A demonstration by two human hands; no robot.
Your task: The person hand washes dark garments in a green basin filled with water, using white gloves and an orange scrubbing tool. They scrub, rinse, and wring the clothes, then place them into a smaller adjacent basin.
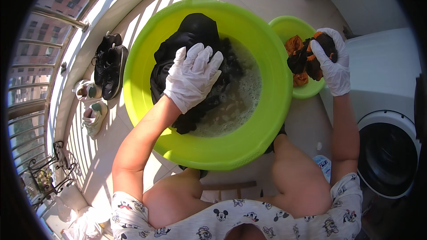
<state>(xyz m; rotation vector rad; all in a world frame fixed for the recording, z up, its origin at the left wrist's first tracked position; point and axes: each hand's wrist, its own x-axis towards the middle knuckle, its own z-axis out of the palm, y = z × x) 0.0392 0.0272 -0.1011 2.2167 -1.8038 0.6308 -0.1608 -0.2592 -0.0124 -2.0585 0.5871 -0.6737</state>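
A large lime-green plastic basin (pixel 267 106) stands before me, holding sudsy greyish water (pixel 238 103) and a heap of wet black cloth (pixel 196 28). My left hand (pixel 193 76), in a white disposable glove, lies flat on that cloth with its fingers apart. To the right, my gloved right hand (pixel 333 63) grips a bunched black-and-orange cloth (pixel 325 44). It is above a smaller green basin (pixel 310 90). Part of the bunch hangs down towards orange cloth (pixel 301 79) in the small basin; whether they are one piece I cannot tell.
Black sneakers (pixel 111 66) and small pale shoes (pixel 94 116) stand on the tiled floor at left, near a metal railing (pixel 36 105). A white front-loading washing machine (pixel 383 70) is at right. By my right leg lies a labelled plastic bottle or pack (pixel 323 166).
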